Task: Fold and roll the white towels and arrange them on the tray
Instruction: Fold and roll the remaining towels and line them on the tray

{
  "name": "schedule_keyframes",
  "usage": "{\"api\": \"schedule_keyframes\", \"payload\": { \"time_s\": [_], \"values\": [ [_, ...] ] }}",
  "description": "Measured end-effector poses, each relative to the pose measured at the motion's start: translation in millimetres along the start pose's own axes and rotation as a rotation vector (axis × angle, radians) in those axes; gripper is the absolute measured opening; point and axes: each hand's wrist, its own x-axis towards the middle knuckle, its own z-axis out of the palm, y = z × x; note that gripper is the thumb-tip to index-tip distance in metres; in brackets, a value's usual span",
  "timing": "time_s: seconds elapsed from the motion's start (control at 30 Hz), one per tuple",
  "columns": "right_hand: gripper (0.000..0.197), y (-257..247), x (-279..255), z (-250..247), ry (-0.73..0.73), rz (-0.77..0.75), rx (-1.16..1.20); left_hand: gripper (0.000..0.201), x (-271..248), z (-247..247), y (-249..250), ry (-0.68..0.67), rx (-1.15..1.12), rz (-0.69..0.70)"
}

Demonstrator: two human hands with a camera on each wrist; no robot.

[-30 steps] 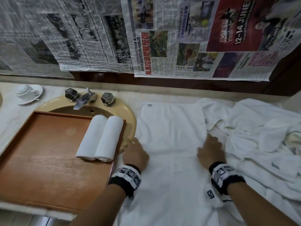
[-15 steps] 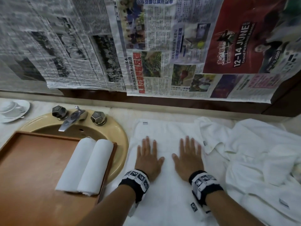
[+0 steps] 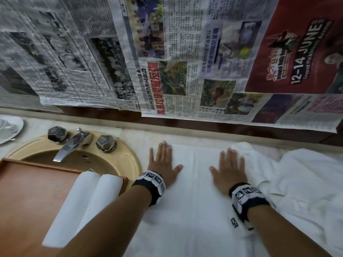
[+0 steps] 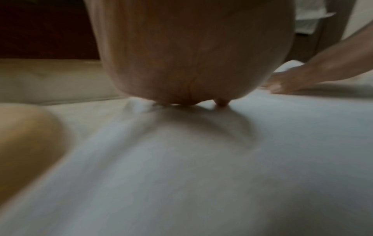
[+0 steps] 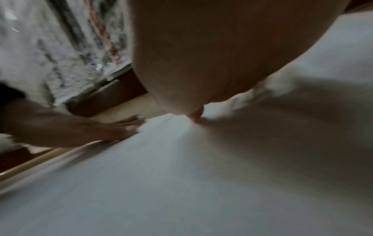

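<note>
Both hands lie flat, fingers straight and spread, on a white towel (image 3: 194, 201) laid out on the desk (image 3: 130, 130). The left hand (image 3: 163, 164) presses near the towel's far left corner, and the right hand (image 3: 230, 167) rests near its far right edge, just beside a heap of loose white towels (image 3: 297, 182). Neither hand holds anything. To the left, a wooden tray (image 3: 27, 191) sits over the front of a beige sink (image 3: 111, 160), and two rolled towels (image 3: 87, 201) lie side by side, touching, against the tray's right rim. A metal tap (image 3: 72, 145) with two knobs stands behind the sink, and a white saucer (image 3: 9, 130) sits at the far left. Newspaper sheets (image 3: 167, 52) hang on the wall above. The wrist views are blurred, but each seems to show a palm down on white cloth.
</note>
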Motion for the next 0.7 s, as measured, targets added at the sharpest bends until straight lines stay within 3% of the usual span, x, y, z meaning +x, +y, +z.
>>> {"api": "schedule_keyframes", "payload": {
  "time_s": [0.1, 0.17, 0.37, 0.5, 0.6, 0.7],
  "values": [
    [0.066, -31.1, -3.8, 8.8, -0.054, -0.201, 0.069, 0.075, -0.9, 3.6, 34.7, -0.063, -0.019, 0.194],
    [0.063, -30.6, 0.3, 13.3, -0.065, -0.204, 0.073, 0.072, 4.9, 6.0, 37.0, -0.078, -0.015, 0.238],
    [0.071, 27.7, 12.9, -0.3, -0.078, -0.013, 0.041, 0.074, 24.2, -12.8, -11.1, -0.109, -0.017, 0.079],
    [0.079, 30.9, -9.1, -11.0, 0.002, 0.109, 0.086, 0.076, 9.0, -14.1, -16.7, -0.112, -0.026, 0.022],
    [0.076, -0.1, -50.2, -1.9, 0.019, -0.056, 0.109, 0.074, -32.0, -7.7, 18.7, -0.081, -0.055, 0.211],
    [0.073, -23.2, -95.9, 31.8, -0.111, -0.217, 0.152, 0.073, -76.5, 7.3, 52.1, -0.172, 0.024, 0.392]
  ]
}}
